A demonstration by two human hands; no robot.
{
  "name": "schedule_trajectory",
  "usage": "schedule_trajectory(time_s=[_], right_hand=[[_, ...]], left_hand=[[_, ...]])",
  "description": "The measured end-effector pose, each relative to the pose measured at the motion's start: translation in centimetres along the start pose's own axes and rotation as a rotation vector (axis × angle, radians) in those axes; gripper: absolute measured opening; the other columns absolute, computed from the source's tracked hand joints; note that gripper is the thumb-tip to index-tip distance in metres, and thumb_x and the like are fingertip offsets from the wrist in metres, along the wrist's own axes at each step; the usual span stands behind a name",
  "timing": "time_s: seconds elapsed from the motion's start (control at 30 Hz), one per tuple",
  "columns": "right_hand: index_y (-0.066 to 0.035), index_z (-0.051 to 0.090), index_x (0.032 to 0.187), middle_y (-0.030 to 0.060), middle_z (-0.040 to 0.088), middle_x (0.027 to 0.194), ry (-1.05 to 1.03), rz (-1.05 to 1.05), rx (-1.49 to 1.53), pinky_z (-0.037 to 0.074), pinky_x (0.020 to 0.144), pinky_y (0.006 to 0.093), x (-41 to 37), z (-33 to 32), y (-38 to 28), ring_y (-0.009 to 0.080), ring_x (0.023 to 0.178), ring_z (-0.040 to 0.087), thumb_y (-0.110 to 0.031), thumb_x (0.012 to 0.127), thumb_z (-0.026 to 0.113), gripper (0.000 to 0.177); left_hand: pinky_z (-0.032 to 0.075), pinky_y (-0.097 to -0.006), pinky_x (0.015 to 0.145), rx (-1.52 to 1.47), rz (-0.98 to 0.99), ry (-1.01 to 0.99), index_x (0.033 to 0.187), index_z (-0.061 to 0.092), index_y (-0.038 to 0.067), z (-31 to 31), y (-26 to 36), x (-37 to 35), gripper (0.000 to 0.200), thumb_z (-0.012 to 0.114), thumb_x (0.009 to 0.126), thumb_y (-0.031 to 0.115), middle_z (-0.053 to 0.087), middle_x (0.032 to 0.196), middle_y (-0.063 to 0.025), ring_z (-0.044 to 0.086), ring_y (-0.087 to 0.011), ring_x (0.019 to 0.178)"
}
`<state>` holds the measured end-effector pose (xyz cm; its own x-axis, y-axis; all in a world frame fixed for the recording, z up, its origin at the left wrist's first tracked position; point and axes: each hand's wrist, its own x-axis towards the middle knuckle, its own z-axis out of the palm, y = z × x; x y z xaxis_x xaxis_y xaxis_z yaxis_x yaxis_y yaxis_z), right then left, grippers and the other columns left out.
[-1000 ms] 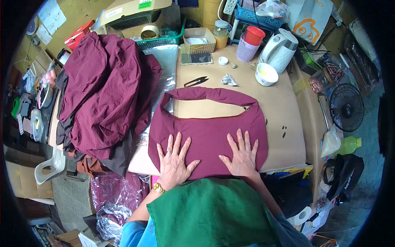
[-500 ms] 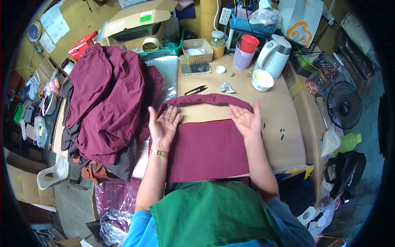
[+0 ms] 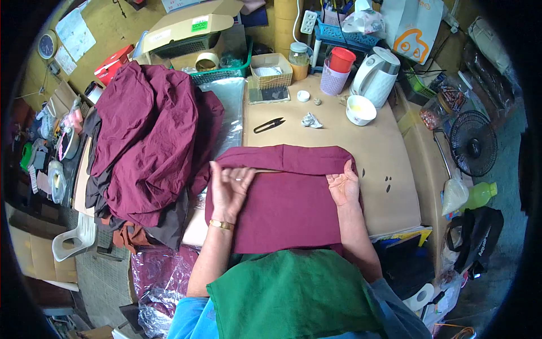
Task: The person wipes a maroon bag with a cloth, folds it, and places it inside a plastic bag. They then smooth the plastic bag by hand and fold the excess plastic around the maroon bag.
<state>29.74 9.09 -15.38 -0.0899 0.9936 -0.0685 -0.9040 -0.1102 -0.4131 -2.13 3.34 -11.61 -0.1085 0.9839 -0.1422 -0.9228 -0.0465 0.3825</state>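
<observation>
A maroon garment (image 3: 285,212) lies folded flat before me, with a folded-over band of its cloth (image 3: 282,158) across the far end. My left hand (image 3: 228,192), with a gold watch at the wrist, is palm up at the band's left end. Its fingers are stretched and its thumb is apart. At the right end my right hand (image 3: 343,185) is also palm up, thumb raised against the band and fingers slightly bent. Neither hand shows a closed grip on the cloth. Black thread snips (image 3: 269,125) lie beyond the garment.
A heap of maroon clothing (image 3: 147,141) is piled on the left. Along the back stand a white kettle (image 3: 375,76), a white bowl (image 3: 361,110), a purple cup (image 3: 334,81) and a small basket (image 3: 271,70). A crumpled paper (image 3: 311,120) lies near the snips. A black fan (image 3: 473,143) stands right.
The far band of cloth has come toward me and now lies flat over the garment's upper part. My hands have moved slightly nearer my body, and the right fingers are more bent.
</observation>
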Motion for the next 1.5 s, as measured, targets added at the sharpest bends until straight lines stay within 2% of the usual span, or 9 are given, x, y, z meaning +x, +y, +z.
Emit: schedule_trajectory(time_s=[0.3, 0.4, 0.5, 0.57, 0.67, 0.7, 0.77, 1.33, 1.5], right_hand=[[-0.009, 0.061, 0.126, 0.0097, 0.067, 0.124, 0.075, -0.084, -0.017, 0.056, 0.094, 0.0435, -0.6, 1.2, -0.2, 0.0241, 0.11, 0.068, -0.037, 0.101, 0.056, 0.037], [-0.004, 0.065, 0.118, 0.0123, 0.071, 0.115, -0.065, 0.194, -0.334, 0.06, 0.083, 0.038, -2.3, 4.7, -2.1, 0.0232, 0.098, 0.072, -0.031, 0.101, 0.059, 0.032], [0.0, 0.066, 0.111, 0.0151, 0.071, 0.111, -0.844, 0.984, -1.227, 0.06, 0.076, 0.0335, -3.6, 10.4, -3.3, 0.0228, 0.096, 0.072, -0.022, 0.1, 0.061, 0.025], [0.002, 0.069, 0.101, 0.0088, 0.074, 0.098, -0.909, 0.446, -1.035, 0.057, 0.074, 0.0299, -4.6, 13.7, -0.4, 0.0178, 0.086, 0.071, -0.011, 0.098, 0.061, 0.015], [0.003, 0.069, 0.104, 0.0164, 0.073, 0.09, -0.494, -0.998, -1.989, 0.052, 0.086, 0.0438, -1.1, 16.3, 2.9, 0.0317, 0.089, 0.07, -0.032, 0.088, 0.075, 0.039], [0.003, 0.069, 0.104, 0.0164, 0.073, 0.09, -0.493, -1.004, -1.986, 0.052, 0.086, 0.0438, 0.4, 15.7, 3.1, 0.0317, 0.089, 0.07, -0.032, 0.088, 0.075, 0.039], [0.002, 0.069, 0.11, 0.0225, 0.071, 0.093, -0.544, -0.124, -2.024, 0.047, 0.093, 0.0499, 3.0, 14.3, 3.7, 0.0391, 0.092, 0.069, -0.042, 0.083, 0.077, 0.052], [-0.005, 0.075, 0.086, 0.0199, 0.071, 0.083, -0.445, -0.266, -2.045, 0.048, 0.085, 0.0487, 3.2, 13.9, 5.6, 0.0376, 0.084, 0.069, -0.044, 0.095, 0.058, 0.043], [-0.005, 0.076, 0.095, 0.0229, 0.072, 0.093, -0.646, 0.062, -2.27, 0.052, 0.086, 0.05, 4.0, 14.9, -1.1, 0.0403, 0.094, 0.068, -0.059, 0.086, 0.067, 0.056]], left_hand=[[0.062, -0.0375, 0.086, 0.323, -0.171, 0.083, 0.11, 0.061, -0.005, 1.3, -7.1, 1.5, 0.034, 0.053, 0.105, 0.028, 0.068, 0.112, -0.0213, 0.072, -0.0261, 0.092], [0.062, -0.0365, 0.087, 0.333, -0.136, 0.008, 0.11, 0.062, -0.006, 0.0, -7.5, 1.2, 0.036, 0.053, 0.105, 0.029, 0.07, 0.109, -0.0211, 0.072, -0.0268, 0.097], [0.062, -0.0372, 0.084, 0.365, -0.108, 0.048, 0.089, 0.064, -0.001, 1.2, -8.1, 1.2, 0.035, 0.056, 0.103, 0.03, 0.071, 0.094, -0.0178, 0.072, -0.0246, 0.086], [0.062, -0.0367, 0.078, 0.427, -0.119, 0.082, 0.065, 0.062, 0.007, 3.0, -7.4, 0.0, 0.045, 0.059, 0.102, 0.031, 0.069, 0.073, -0.0093, 0.071, -0.019, 0.069], [0.062, -0.0373, 0.081, 0.34, -0.11, -0.059, 0.078, 0.068, 0.004, -0.2, -7.9, 1.1, 0.036, 0.06, 0.102, 0.03, 0.065, 0.069, -0.0045, 0.066, -0.0139, 0.065], [0.062, -0.0371, 0.08, 0.364, -0.095, -0.002, 0.076, 0.067, 0.006, 2.0, -7.6, 0.3, 0.034, 0.062, 0.101, 0.029, 0.059, 0.064, 0.0004, 0.059, -0.0093, 0.059], [0.062, -0.0368, 0.08, 0.379, -0.086, -0.042, 0.075, 0.066, 0.006, 1.3, -7.6, 0.6, 0.034, 0.062, 0.101, 0.027, 0.06, 0.066, 0.0001, 0.06, -0.0088, 0.061], [0.059, -0.0345, 0.064, 0.556, -0.059, -0.031, 0.056, 0.056, 0.011, 1.6, -8.4, 0.3, 0.041, 0.072, 0.094, 0.015, 0.063, 0.064, -0.005, 0.071, -0.0213, 0.064], [0.06, -0.0288, 0.068, 0.293, -0.092, -0.085, 0.103, 0.069, 0.001, 2.3, -7.5, 0.3, 0.03, 0.064, 0.099, 0.031, 0.073, 0.092, -0.0099, 0.07, -0.0167, 0.078]])
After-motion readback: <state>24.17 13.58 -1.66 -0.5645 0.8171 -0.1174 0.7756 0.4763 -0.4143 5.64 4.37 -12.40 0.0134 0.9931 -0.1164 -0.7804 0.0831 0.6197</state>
